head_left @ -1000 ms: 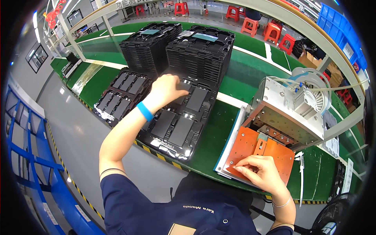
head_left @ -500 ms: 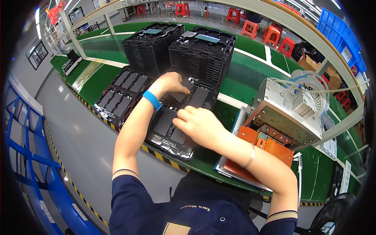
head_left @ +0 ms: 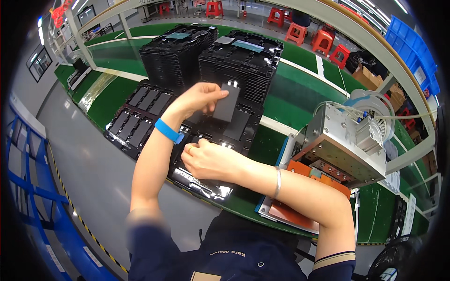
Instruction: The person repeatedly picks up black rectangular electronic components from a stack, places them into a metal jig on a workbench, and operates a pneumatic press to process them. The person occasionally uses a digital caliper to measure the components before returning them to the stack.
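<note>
My left hand [head_left: 201,99] pinches a flat dark-grey battery cell [head_left: 227,104] by its edge, tilted above a black plastic tray [head_left: 199,186]. Two small shiny tabs stick out of the cell's upper end. Another dark cell [head_left: 239,123] lies in the tray just beyond. My right hand [head_left: 211,160] is low over the tray's near part, fingers curled together; whatever they grip is hidden beneath them. Left of this tray sits a second black tray [head_left: 123,143] with several dark cells in its slots.
Two tall stacks of black trays [head_left: 171,58] [head_left: 239,63] stand behind on the green bench [head_left: 300,96]. At the right is a metal press-like machine [head_left: 349,140] with orange plates [head_left: 295,218]. A white frame [head_left: 398,61] arches above the bench. Blue racking [head_left: 35,187] stands on the left.
My left hand has lifted the cell up out of the tray area and tilted it more upright. My right hand has shifted left and slightly down over the near part of the tray.
</note>
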Available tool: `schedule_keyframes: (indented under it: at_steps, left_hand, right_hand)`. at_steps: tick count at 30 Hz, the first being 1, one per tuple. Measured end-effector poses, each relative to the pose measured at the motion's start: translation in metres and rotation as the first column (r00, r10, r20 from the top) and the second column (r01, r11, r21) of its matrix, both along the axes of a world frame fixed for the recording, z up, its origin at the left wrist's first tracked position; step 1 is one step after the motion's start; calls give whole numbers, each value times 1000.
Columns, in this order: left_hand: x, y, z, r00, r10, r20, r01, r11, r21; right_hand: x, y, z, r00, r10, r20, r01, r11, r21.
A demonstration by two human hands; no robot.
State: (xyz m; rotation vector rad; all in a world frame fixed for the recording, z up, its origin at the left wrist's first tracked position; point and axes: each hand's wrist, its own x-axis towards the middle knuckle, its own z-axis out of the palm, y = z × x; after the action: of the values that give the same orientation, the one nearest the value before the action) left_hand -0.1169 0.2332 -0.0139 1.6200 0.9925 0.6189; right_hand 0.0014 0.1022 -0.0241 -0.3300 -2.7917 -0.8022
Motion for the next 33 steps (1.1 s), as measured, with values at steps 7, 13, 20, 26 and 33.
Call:
schedule_keyframes:
  at_steps: [7, 13, 20, 26, 33]
  left_hand:
    - [39, -14, -20, 992, -123, 16, 124, 990, -71]
    - [59, -14, -23, 965, -59, -255, 39, 996, -85]
    - [82, -43, 15, 844, 347, -410, 149, 582, 800]
    - [129, -169, 31, 842, -377, -385, 420, 11, 908]
    - [157, -203, -9, 495, -579, -648, 787, -18, 617]
  right_hand:
    - [28, -8, 1, 980, 50, -192, -7, 976, 219]
    - [127, -109, 34, 947, -90, -309, 138, 981, 137]
    - [226, -213, 11, 574, -659, -486, 634, 733, -245]
    - [217, -220, -10, 324, -863, -387, 608, 503, -614]
    - [230, -190, -6, 246, -862, -443, 537, 501, -678]
